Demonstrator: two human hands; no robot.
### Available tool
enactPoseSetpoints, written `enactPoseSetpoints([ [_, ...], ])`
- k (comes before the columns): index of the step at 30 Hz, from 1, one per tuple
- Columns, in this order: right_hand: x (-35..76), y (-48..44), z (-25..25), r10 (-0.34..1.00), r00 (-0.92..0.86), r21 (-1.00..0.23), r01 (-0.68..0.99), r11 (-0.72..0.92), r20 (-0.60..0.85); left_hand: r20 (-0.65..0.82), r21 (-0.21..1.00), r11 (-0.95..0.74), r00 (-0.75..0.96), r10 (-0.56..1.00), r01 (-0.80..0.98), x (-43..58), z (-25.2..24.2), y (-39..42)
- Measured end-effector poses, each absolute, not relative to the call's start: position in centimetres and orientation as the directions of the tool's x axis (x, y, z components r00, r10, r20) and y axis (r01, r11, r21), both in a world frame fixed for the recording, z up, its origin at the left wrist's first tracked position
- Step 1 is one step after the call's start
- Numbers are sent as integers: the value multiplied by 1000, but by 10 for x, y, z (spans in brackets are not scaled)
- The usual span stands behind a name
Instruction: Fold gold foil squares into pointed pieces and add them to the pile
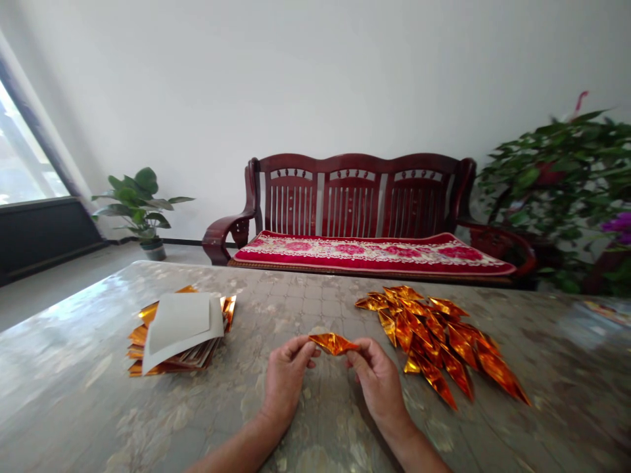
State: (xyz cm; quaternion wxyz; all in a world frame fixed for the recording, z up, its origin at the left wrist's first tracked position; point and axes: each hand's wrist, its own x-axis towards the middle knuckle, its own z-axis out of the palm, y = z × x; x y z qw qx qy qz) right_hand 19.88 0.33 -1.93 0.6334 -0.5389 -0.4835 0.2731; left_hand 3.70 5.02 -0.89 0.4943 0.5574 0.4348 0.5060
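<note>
Between my hands is a folded gold foil paper ingot (333, 343), held by its two pointed ends above the table. My left hand (288, 374) pinches the left tip between thumb and fingers. At the other tip, my right hand (377, 378) has its thumb and forefinger closed on the foil. A heap of similar folded foil ingots (428, 332) lies to the right of my right hand. Off to the left sits a stack of foil paper sheets (180, 328), its top sheets showing their pale side up and gold edges sticking out beneath.
The table (246, 420) has a patterned, shiny cover. Behind it stands a dark red wooden bench (350, 203) with a red floral cushion (369, 251). Potted plants (142, 203) flank the bench. A clear plastic item (604, 318), blurred, rests at the table's right.
</note>
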Motion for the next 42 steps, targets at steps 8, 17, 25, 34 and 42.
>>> enactPoseSetpoints([
  [8, 210, 2, -17, 807, 273, -811, 450, 374, 524, 185, 958, -216, 168, 968, 190, 36, -2, 48],
  [17, 206, -1, -19, 821, 217, -762, 548, 345, 528, 182, 966, -201, 122, 976, 165, 38, -18, 54],
  [25, 206, -12, -14, 728, 54, -511, 748, 424, 684, 249, 925, -279, 145, 958, 257, 30, -23, 61],
  [34, 207, -15, -7, 629, -188, -189, 855, 483, 754, 236, 932, -278, 193, 952, 233, 29, -25, 59],
  [42, 205, -21, 1, 665, -325, -50, 876, 479, 673, 212, 943, -260, 230, 950, 206, 25, -31, 66],
])
